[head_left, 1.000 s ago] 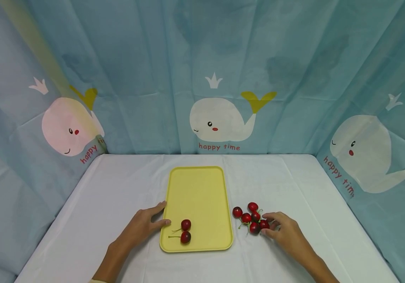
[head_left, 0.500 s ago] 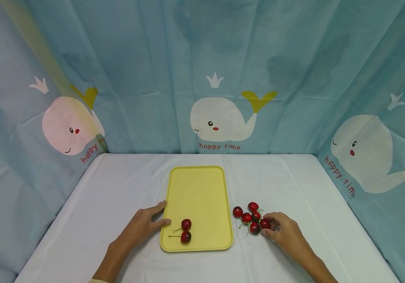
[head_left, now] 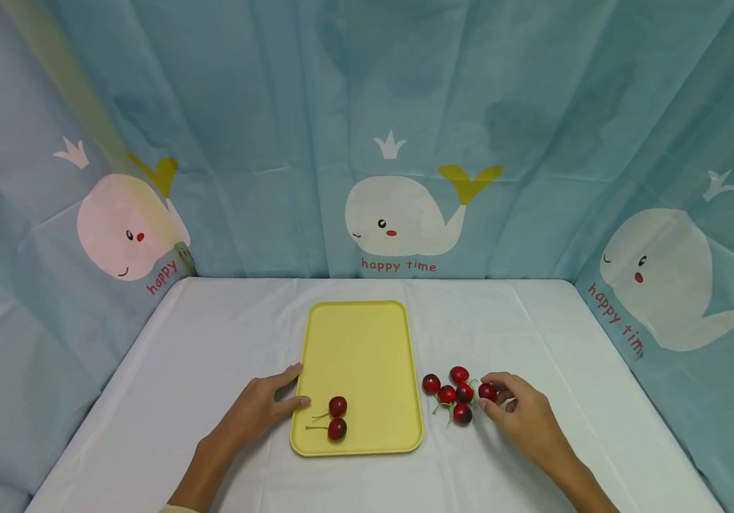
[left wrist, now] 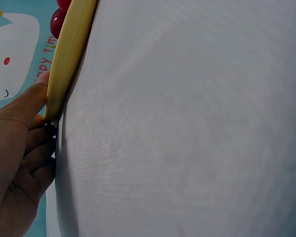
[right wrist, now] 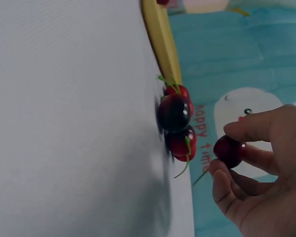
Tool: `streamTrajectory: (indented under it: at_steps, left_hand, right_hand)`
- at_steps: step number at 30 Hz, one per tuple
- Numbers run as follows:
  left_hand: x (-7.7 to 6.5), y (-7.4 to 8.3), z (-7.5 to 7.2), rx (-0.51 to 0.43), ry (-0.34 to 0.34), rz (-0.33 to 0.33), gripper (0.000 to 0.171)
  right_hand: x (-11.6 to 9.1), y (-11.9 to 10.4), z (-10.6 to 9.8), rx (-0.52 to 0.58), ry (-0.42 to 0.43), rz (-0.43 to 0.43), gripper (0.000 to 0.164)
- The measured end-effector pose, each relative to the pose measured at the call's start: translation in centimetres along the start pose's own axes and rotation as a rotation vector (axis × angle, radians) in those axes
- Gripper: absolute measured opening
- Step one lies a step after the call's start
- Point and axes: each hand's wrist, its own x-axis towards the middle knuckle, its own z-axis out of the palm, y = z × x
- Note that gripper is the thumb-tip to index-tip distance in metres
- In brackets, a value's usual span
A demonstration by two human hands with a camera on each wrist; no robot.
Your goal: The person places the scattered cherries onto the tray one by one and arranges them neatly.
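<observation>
My right hand [head_left: 527,413] pinches a dark red cherry [right wrist: 228,151] between thumb and fingertips, raised off the table; its stem hangs down in the right wrist view. Just left of it several more cherries [head_left: 462,413] with green stems lie in a loose cluster on the white cloth. A yellow rectangular tray [head_left: 357,342] lies flat left of the cluster. Two cherries [head_left: 338,429] with stems rest near its front left corner. My left hand [head_left: 261,406] holds the tray's left edge, thumb over the rim; in the left wrist view its other fingers [left wrist: 39,148] curl below the edge.
A white cloth [head_left: 232,320] covers the table. Behind it and at both sides hang blue curtains [head_left: 245,142] printed with white whales. The tray's raised rim [head_left: 415,385] stands between the cherry cluster and the tray's inside.
My right hand has picked the rightmost cherry out of the cluster, lifting it up and slightly right. The left hand and the tray stay put.
</observation>
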Motion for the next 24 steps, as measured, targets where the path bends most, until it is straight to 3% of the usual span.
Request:
streamTrajectory:
  at_steps: [10, 24]
  left_hand:
    - [-0.1, 0.0, 0.0, -0.008, 0.000, 0.011, 0.081]
    - [-0.1, 0.1, -0.1, 0.000, -0.001, -0.001, 0.081]
  right_hand:
    - [0.0, -0.4, -0.4, 0.081, 0.023, -0.029, 0.030]
    - [0.7, -1.6, -0.1, 0.215, -0.009, -0.025, 0.037]
